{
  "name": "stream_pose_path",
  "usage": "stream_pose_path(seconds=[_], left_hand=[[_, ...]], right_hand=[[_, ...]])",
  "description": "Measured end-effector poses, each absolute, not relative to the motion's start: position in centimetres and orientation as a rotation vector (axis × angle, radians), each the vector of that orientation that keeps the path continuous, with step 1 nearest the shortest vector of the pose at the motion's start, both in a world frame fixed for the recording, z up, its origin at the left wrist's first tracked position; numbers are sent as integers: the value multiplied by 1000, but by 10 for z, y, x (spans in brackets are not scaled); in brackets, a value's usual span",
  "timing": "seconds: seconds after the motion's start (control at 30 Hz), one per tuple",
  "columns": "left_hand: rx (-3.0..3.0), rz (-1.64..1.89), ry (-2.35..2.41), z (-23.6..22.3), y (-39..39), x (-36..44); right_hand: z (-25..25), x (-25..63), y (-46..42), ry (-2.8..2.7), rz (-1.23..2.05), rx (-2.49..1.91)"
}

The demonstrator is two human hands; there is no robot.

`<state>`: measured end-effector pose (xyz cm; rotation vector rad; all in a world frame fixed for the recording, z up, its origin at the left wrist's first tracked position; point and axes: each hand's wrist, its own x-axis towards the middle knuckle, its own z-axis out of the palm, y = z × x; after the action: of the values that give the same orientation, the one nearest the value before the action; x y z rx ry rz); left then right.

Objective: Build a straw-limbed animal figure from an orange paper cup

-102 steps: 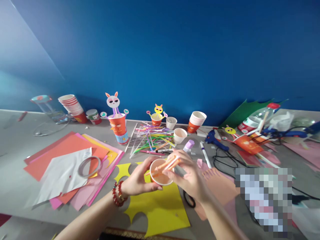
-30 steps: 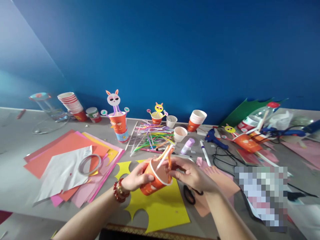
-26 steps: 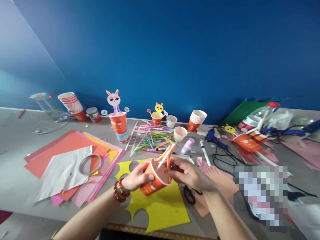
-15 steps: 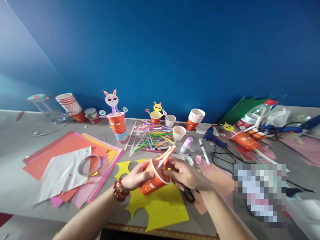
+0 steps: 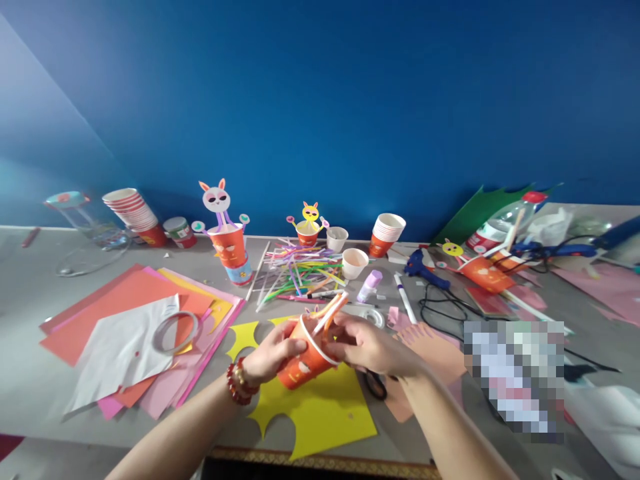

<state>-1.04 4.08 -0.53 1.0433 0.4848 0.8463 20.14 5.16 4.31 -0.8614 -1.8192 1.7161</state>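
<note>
An orange-red paper cup (image 5: 309, 363) is tilted in front of me, its mouth turned up and to the right. My left hand (image 5: 275, 350) is closed round its left side, thumb near the rim. The fingers of my right hand (image 5: 363, 343) are bent against the right side of the rim, some of them hidden by the cup. Orange and white strips (image 5: 333, 312) stick out of the cup's mouth beside those fingers. Beneath the cup lies a yellow sheet (image 5: 325, 420) with rounded cut-outs. Dark scissor handles (image 5: 375, 385) show below my right hand.
Behind the cup lies a pile of coloured sticks (image 5: 300, 277). Decorated cups (image 5: 231, 247) and stacked cups (image 5: 387, 233) stand near the wall. Coloured sheets (image 5: 125, 300) and a tape roll (image 5: 175, 332) are left; a blue glue gun (image 5: 425, 270) with its cord is right.
The camera view has shifted slightly, so the table things sit a little further left. Both hands stay on the cup, with only slight movement of the right fingers at the rim.
</note>
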Motion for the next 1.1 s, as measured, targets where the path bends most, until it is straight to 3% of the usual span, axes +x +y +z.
stream_pose_path(seconds=[0.2,0.37,0.7,0.9,1.1], left_hand=[[1041,949,445,-8,41,-13],[952,1121,556,-14,45,-16],[946,1278,651,-21,46,-15],[1088,1078,588,-25,45,-15],[1171,886,466,-22,39,-12]], right_hand=[[43,200,55,-1934,1502,-833],[41,199,59,-1716,1253,-994],[32,198,60,-1946,1417,-1026],[41,207,63,-1762,1014,-1019],[33,201,59,-1681,1185,-940]])
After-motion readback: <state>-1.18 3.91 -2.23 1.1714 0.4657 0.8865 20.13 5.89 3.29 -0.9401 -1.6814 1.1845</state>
